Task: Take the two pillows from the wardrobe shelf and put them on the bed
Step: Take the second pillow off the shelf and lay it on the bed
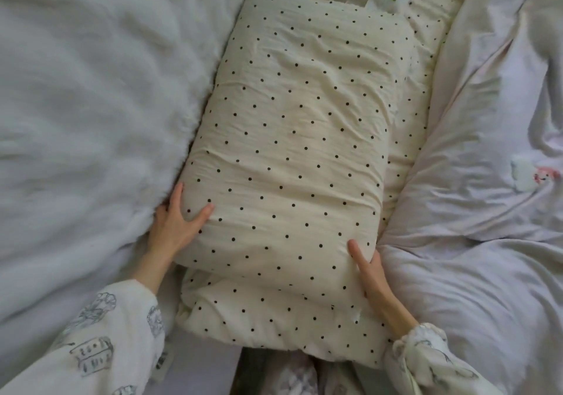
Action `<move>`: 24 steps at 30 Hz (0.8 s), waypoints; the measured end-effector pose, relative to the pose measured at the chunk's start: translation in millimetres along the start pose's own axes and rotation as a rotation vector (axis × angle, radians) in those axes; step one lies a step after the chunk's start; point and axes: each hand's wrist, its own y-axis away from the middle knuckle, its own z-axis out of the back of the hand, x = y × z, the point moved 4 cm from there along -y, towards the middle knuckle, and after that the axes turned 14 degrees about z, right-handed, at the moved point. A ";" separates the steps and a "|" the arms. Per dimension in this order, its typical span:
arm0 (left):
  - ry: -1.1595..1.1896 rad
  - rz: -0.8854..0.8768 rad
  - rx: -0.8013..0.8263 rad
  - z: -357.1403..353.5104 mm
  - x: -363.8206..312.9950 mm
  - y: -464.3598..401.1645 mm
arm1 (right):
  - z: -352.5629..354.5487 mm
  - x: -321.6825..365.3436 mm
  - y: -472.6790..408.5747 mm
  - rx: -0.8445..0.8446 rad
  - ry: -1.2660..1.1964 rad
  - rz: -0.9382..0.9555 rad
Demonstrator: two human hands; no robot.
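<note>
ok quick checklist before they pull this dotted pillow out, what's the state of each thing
1. Left hand on the top dotted pillow, thumb on top, fingers round its left edge: ok.
2. Right hand at its right edge, thumb on top, fingers hidden: cannot tell.
3. Second dotted pillow underneath, separate from the top one: ok.
4. Fluffy white blanket pressing against the pillow's left side: not ok.
5. Pale duvet crowding the right side: not ok.
6. Far end of the pillow free: cannot tell.

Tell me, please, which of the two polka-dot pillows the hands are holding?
The upper pillow, gripped by the left hand and right hand; the lower pillow beneath it is untouched.
</note>
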 end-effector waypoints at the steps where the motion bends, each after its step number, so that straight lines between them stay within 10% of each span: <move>1: 0.015 0.011 -0.005 0.5 0.3 3.1 | 0.6 0.4 1.8 0.005 -0.012 -0.002; 20: -0.033 0.016 -0.077 -6.2 9.0 30.7 | -2.4 -9.6 11.0 -0.002 0.069 -0.172; 24: -0.127 -0.038 -0.108 -6.8 -5.6 44.0 | 0.8 16.9 7.9 -0.035 0.564 0.009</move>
